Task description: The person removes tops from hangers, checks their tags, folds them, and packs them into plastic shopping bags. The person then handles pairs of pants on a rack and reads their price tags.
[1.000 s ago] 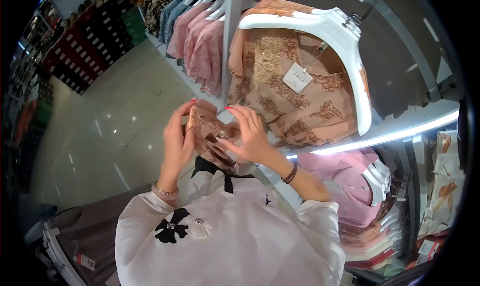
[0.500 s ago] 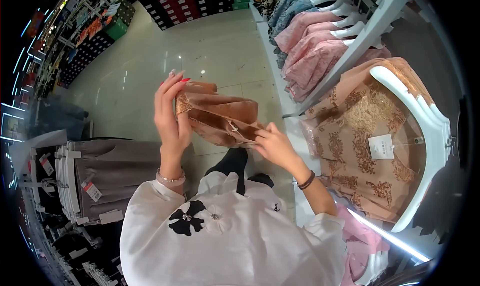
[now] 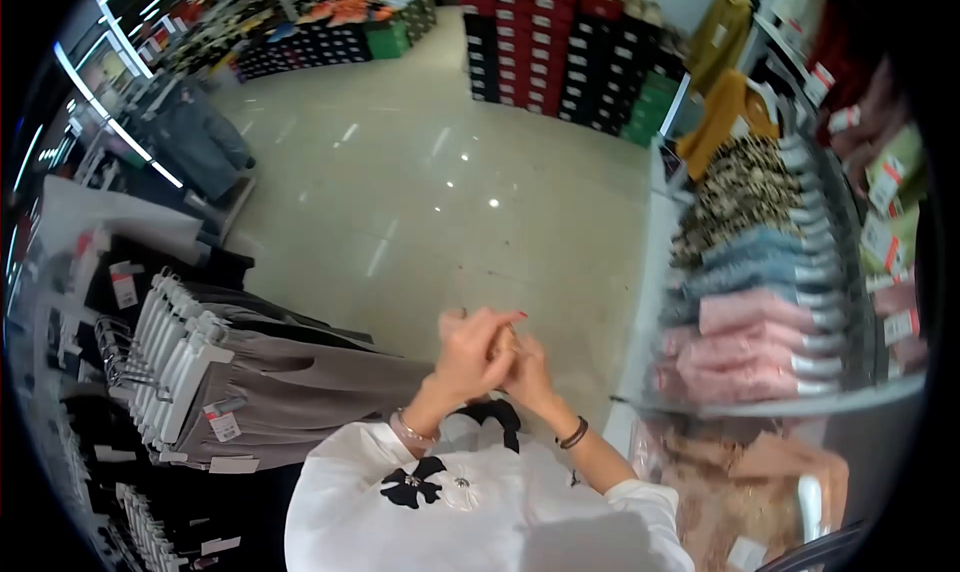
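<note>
Both hands are close together in front of the white top [image 3: 400, 512] with its black and white flowers. My left hand [image 3: 476, 350] has its index finger stretched to the right and touches my right hand [image 3: 528, 374]. The fingers of my right hand are curled beneath it. A small tan patch shows between the hands; what it is cannot be made out. The peach embroidered garment [image 3: 700, 492] hangs at the lower right, away from both hands.
Grey trousers [image 3: 300, 382] hang on white hangers at the left. Pink tops [image 3: 750, 352], blue tops and leopard-print tops hang at the right. Stacked shoe boxes [image 3: 545, 47] stand at the back. Glossy floor [image 3: 430, 202] lies between the racks.
The view has turned left. The brown-peach garment that was spread between my hands no longer shows as a spread cloth, and the hands have come together.
</note>
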`<state>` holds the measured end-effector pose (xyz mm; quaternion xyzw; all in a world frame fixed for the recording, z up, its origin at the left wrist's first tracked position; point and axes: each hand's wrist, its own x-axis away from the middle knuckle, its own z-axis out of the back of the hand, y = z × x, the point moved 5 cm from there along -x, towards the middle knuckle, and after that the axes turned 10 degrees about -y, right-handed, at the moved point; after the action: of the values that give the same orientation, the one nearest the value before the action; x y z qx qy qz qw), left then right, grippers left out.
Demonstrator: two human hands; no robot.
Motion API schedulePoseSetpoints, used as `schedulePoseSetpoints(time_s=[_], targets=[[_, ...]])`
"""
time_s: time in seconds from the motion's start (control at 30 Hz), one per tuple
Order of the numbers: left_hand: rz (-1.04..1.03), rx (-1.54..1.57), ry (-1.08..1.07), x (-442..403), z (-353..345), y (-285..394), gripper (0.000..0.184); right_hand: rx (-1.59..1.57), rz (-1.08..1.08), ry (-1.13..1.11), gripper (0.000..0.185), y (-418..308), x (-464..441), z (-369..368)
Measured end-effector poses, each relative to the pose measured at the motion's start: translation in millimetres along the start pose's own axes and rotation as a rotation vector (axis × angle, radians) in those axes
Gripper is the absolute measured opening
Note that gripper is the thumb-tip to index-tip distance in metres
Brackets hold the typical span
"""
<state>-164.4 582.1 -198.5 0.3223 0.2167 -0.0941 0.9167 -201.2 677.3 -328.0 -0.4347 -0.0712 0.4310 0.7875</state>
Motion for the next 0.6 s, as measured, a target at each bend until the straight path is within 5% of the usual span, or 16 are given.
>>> schedulePoseSetpoints(time_s=[0.1, 0.37, 0.6], targets=[[0.218, 0.072, 0.151, 12, 39, -45, 0.031, -0.033, 0.121, 0.078, 0.03, -13, -45, -11], [0.644, -0.225, 0.433, 37, 117, -127, 0.03, -0.07, 0.407, -0.225, 0.023, -18, -169, -53], [0.773, -0.407, 0.564, -7, 146, -196, 0.032, -0.111, 0.696, -0.274, 0.024, 18, -276, -74]])
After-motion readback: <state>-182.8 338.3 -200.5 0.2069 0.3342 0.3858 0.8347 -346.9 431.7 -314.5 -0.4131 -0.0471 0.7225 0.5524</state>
